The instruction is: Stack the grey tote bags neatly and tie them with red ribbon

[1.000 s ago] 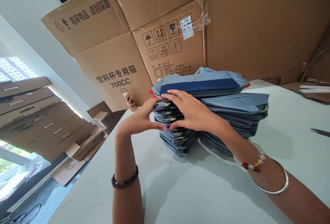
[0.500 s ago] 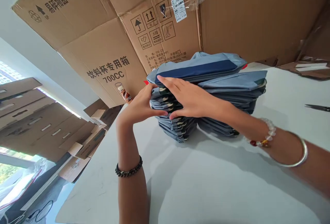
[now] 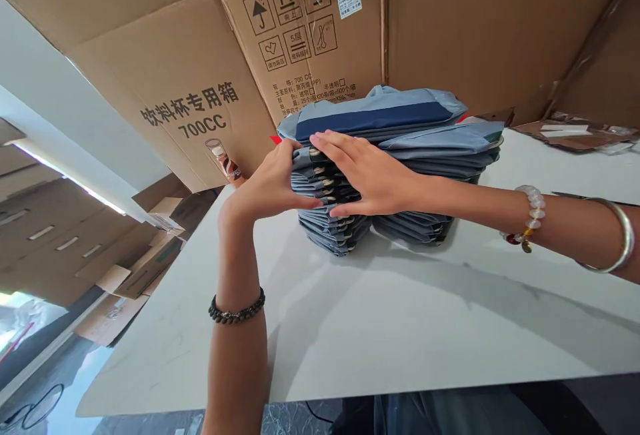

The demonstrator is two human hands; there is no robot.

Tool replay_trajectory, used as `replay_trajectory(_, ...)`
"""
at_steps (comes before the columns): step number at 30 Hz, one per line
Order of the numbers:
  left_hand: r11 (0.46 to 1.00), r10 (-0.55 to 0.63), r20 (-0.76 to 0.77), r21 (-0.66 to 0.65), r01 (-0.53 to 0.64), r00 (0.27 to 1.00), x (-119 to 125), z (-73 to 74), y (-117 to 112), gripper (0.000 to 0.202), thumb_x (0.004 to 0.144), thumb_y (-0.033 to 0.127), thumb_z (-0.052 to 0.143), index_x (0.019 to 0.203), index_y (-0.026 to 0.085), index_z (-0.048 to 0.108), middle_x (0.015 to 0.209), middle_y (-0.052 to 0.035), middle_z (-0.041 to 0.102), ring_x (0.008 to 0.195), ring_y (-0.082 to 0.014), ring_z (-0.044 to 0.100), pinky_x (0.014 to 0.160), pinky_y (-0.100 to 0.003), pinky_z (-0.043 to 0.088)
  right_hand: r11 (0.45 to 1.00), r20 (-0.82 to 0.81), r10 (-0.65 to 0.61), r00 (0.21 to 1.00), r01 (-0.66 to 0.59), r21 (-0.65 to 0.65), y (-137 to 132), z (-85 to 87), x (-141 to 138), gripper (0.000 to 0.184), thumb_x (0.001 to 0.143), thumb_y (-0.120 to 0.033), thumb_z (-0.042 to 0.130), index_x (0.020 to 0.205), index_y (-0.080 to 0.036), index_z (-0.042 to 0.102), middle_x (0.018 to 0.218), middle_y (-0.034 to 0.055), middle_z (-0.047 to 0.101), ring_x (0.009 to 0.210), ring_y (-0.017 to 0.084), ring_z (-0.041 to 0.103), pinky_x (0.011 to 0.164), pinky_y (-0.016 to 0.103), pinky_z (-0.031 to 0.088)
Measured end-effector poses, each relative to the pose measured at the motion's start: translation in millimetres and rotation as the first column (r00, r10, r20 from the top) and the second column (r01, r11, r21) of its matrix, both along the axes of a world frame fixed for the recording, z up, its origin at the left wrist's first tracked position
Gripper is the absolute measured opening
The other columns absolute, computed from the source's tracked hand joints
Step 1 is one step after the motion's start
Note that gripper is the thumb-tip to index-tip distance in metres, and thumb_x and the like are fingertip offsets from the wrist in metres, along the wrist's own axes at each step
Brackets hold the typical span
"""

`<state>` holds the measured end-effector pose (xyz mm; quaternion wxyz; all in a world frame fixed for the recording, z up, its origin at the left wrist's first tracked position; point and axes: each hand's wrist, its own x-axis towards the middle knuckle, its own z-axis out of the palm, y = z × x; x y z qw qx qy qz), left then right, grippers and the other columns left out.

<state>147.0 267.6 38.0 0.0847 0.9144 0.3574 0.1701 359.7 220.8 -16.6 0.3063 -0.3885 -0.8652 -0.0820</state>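
Two stacks of folded blue-grey fabric pieces stand side by side on a white table. My left hand (image 3: 263, 188) is at the left end of the left stack (image 3: 333, 231), its thumb stretched along the front and its fingers reaching round the upper corner, partly hidden. My right hand (image 3: 373, 178) lies over the front of the same stack, fingers extended towards its upper left and thumb apart below. A folded piece with a dark blue band (image 3: 375, 121) lies along the top at the back. The right stack (image 3: 440, 168) is behind my right wrist.
Large cardboard boxes (image 3: 470, 28) form a wall behind the white table (image 3: 400, 328). Flat cardboard with white strips (image 3: 570, 131) lies at the back right. More cartons (image 3: 150, 265) stand on the floor to the left. A dark pointed tool (image 3: 565, 193) shows behind my right forearm.
The view has tilted down, bringing the table's front edge into sight. My right forearm is more level, and its hand has shifted slightly; both hands stay at the left stack.
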Motion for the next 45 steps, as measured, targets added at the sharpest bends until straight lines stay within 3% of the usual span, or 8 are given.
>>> replay_trajectory(5,0.997,-0.075,0.082,0.041,0.072,0.994,3,-11.7,0,0.107,0.053,0.060,0.087,0.140,0.024,0.036,0.144,-0.0120,0.037,0.143,-0.0438,0.030,0.116,-0.057,0.027,0.999,0.085,-0.046,0.995,0.044,0.027,-2,1.7,1,0.102,0.083,-0.049,0.073,0.159,-0.022,0.010,0.159,0.0151,0.027,0.148,0.040,0.021,0.118,0.068,0.017)
replay_trajectory(14,0.932,-0.267,0.147,0.292,0.216,0.952,4,-37.8,22,0.114,0.058,0.066,0.083,0.147,0.021,0.029,0.144,-0.0181,0.040,0.142,-0.0445,0.032,0.114,-0.062,0.032,0.989,0.217,-0.095,0.972,0.067,0.135,-5,-15.3,13,0.124,0.079,-0.060,0.072,0.157,-0.025,-0.018,0.166,0.0166,0.000,0.151,0.044,-0.002,0.111,0.076,0.013)
replay_trajectory(22,0.907,-0.160,0.151,0.414,0.084,0.976,8,-47.6,11,0.125,0.061,0.069,0.080,0.155,0.023,0.012,0.159,-0.0220,0.021,0.149,-0.0486,0.015,0.115,-0.070,0.023,0.978,0.243,-0.134,0.961,0.089,0.189,-5,-18.5,14,0.106,0.090,-0.056,0.056,0.156,-0.024,-0.021,0.165,0.0185,-0.003,0.150,0.045,0.002,0.105,0.083,0.012)
replay_trajectory(29,0.885,-0.181,0.141,0.454,0.099,0.973,10,-54.7,19,0.120,0.071,0.076,0.066,0.157,0.029,-0.004,0.161,-0.0167,0.017,0.152,-0.0408,0.014,0.117,-0.065,0.024,0.958,0.192,-0.208,0.959,0.160,0.237,-12,-30.9,1,0.127,0.079,-0.063,0.068,0.154,-0.022,-0.026,0.164,0.0197,-0.012,0.149,0.048,-0.002,0.105,0.083,0.011)
replay_trajectory(33,0.879,-0.161,0.141,0.471,0.076,0.977,10,-56.5,14,0.123,0.071,0.073,0.069,0.157,0.028,-0.007,0.162,-0.0192,0.015,0.151,-0.0428,0.014,0.116,-0.067,0.024,0.955,0.180,-0.222,0.958,0.176,0.239,-10,-32.6,-3,0.120,0.084,-0.060,0.065,0.153,-0.024,-0.027,0.165,0.0181,-0.011,0.150,0.047,0.000,0.105,0.082,0.014)
replay_trajectory(37,0.858,-0.129,0.097,0.510,0.062,0.987,15,-53.3,-1,0.122,0.075,0.066,0.069,0.156,0.029,-0.014,0.166,-0.0187,0.002,0.152,-0.0441,0.008,0.112,-0.072,0.022,0.958,0.185,-0.220,0.958,0.176,0.228,-10,-30.7,-1,0.114,0.088,-0.060,0.059,0.153,-0.024,-0.027,0.165,0.0170,-0.013,0.149,0.049,0.000,0.104,0.083,0.017)
replay_trajectory(40,0.832,-0.132,0.084,0.552,0.064,0.988,19,-52.2,-7,0.119,0.079,0.061,0.069,0.156,0.031,-0.017,0.167,-0.0146,-0.007,0.152,-0.0444,0.007,0.110,-0.074,0.022,0.966,0.218,-0.194,0.956,0.148,0.212,-10,-29.7,4,0.118,0.085,-0.061,0.062,0.153,-0.025,-0.028,0.163,0.0162,-0.020,0.149,0.050,-0.001,0.103,0.082,0.019)
replay_trajectory(45,0.797,-0.178,0.120,0.600,0.072,0.977,21,-53.2,-2,0.122,0.076,0.063,0.071,0.157,0.031,-0.015,0.167,-0.0133,-0.009,0.152,-0.0452,0.008,0.108,-0.073,0.028,0.971,0.314,-0.163,0.935,0.095,0.220,-10,-27.5,15,0.123,0.082,-0.057,0.069,0.154,-0.025,-0.026,0.162,0.0174,-0.023,0.148,0.050,-0.004,0.102,0.083,0.018)
